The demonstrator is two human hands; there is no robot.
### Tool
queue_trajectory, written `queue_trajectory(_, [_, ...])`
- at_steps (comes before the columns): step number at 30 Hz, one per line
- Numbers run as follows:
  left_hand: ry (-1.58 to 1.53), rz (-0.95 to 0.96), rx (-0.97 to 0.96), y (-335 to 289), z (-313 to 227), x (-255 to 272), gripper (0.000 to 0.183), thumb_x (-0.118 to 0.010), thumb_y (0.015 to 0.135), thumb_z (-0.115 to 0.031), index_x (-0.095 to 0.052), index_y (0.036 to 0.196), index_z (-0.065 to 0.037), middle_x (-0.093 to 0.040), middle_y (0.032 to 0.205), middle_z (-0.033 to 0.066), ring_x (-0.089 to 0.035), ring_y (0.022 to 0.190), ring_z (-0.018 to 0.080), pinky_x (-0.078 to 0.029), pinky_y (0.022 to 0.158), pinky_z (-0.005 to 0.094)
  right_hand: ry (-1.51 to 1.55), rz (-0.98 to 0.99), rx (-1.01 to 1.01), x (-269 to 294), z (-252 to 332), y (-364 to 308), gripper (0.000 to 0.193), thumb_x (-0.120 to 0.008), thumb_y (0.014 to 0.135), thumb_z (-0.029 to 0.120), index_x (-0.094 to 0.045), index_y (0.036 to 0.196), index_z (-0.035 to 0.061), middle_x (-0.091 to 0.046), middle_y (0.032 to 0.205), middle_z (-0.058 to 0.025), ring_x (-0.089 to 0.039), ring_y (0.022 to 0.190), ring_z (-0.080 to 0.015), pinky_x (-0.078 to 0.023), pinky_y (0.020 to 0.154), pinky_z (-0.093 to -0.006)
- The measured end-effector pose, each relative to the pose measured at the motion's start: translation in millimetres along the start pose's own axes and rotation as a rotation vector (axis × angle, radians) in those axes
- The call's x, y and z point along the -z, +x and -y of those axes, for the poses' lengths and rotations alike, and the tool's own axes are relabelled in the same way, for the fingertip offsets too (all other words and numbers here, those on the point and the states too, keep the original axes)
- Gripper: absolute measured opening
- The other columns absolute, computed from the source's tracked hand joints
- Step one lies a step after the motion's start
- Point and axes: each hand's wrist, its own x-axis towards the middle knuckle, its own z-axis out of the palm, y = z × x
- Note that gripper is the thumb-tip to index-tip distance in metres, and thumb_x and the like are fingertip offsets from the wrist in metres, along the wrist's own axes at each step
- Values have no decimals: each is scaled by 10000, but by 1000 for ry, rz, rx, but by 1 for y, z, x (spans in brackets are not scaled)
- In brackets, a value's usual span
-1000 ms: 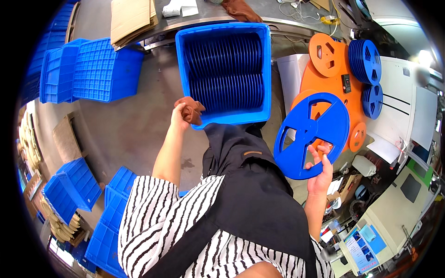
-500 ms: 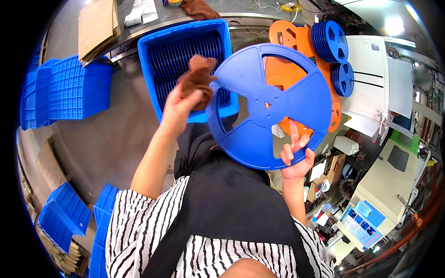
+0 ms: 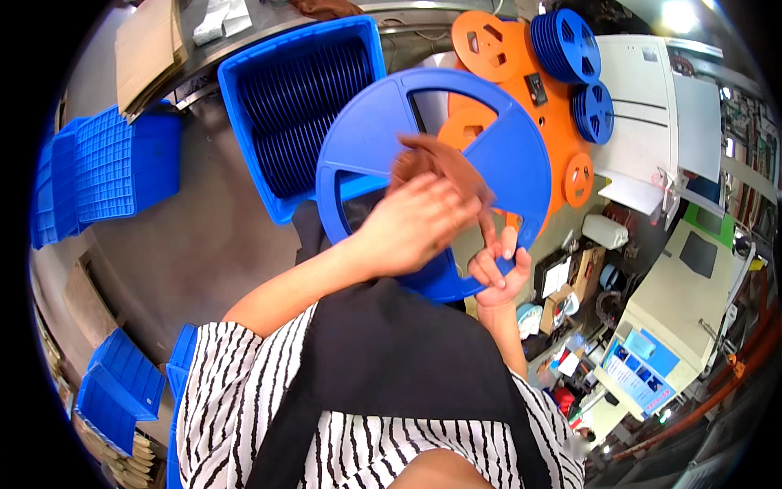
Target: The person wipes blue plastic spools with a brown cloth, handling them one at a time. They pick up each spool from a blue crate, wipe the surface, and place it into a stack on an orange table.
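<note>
I have a large blue reel (image 3: 497,163) held up in front of my chest, its flat face turned toward me and its spoked cut-outs showing what lies behind. My right hand (image 3: 498,273) grips it at the lower rim, fingers pinched over the edge. My left hand (image 3: 415,224) is closed on a brown cloth (image 3: 436,163) and presses it flat against the reel's face near the hub, so that the cloth hides the centre. Past the reel's upper left edge stands a deep blue crate (image 3: 244,65), and in it more dark blue reels (image 3: 297,106) stand on edge, packed close together in rows that fill most of the box. To my left, a stack of shallow blue trays (image 3: 106,171) with a gridded bottom rests on the grey floor; I cannot tell whether anything lies in them. More blue trays (image 3: 114,383) are piled low at my left side, near a bundle of cardboard. To the right of the reel, several orange reels (image 3: 562,114) lie flat and overlapping, with two short stacks of smaller blue reels (image 3: 566,45) on top of them. Flattened cardboard sheets (image 3: 147,49) lie on the bench beyond the crate.
</note>
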Motion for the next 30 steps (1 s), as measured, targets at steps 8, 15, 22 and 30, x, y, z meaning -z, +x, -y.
queue_trajectory(8, [75, 84, 254, -61, 82, 32, 617, -674, 739, -85, -502, 1329, -41, -592, 1153, 196, -526, 1145, 381, -414, 960, 450, 63, -20, 80, 0, 43, 5, 273, -568, 946, 232, -417, 838, 31, -170, 1526, -284, -488, 456, -63, -331, 392, -186])
queue_trajectory(15, [172, 232, -80, -64, 48, 57, 618, -666, 731, -146, -504, 1324, -83, -538, 1227, 81, -487, 1176, 297, -407, 927, 401, 221, 42, 48, -17, 62, 27, 257, -556, 958, 218, -416, 911, 8, -119, 1531, -289, -486, 473, -97, -400, 403, -208])
queue_trajectory(22, [373, 62, -82, -67, 47, 42, 437, -594, 753, -165, -566, 1182, -85, -573, 1106, 70, -541, 1085, 254, -448, 873, 366, 57, 114, -29, -33, 60, 43, 519, -593, 927, 365, -416, 1245, -5, -27, 1554, -258, -583, 860, -243, -519, 695, -326])
queue_trajectory(30, [-1516, -542, 1001, -112, 54, 33, 265, -590, 941, -176, -496, 1178, -100, -590, 1092, 73, -592, 1053, 203, -509, 867, 385, -345, 41, 31, -20, 63, 47, 721, -473, 940, 527, -335, 1424, 11, -306, 1488, -239, -434, 1281, -435, -427, 1018, -506])
